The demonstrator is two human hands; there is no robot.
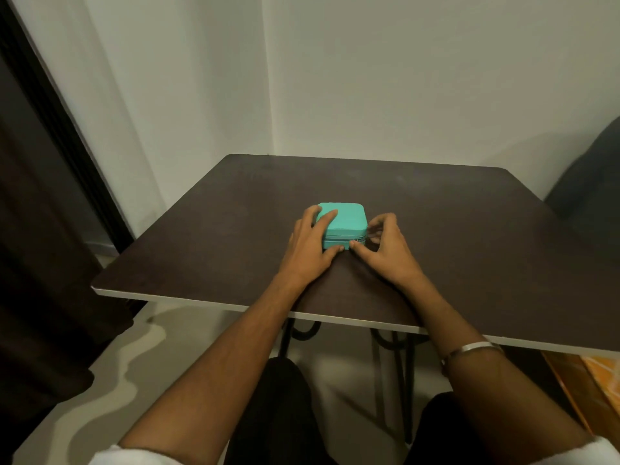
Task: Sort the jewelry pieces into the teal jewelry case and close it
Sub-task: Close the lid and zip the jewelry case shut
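The teal jewelry case [349,220] lies shut, lid down, in the middle of the dark table [201,236]. My left hand [310,246] rests on its left side, fingers spread over the lid and thumb against the front wall. My right hand [385,250] is at the case's front right corner, thumb and fingertips pinched at the zipper seam. No jewelry pieces are visible outside the case.
The table stands in a corner of white walls. A dark curtain [40,229] hangs at the left and a dark cushion [590,182] sits at the far right. A metal bangle [473,350] circles my right wrist. My knees are under the near edge.
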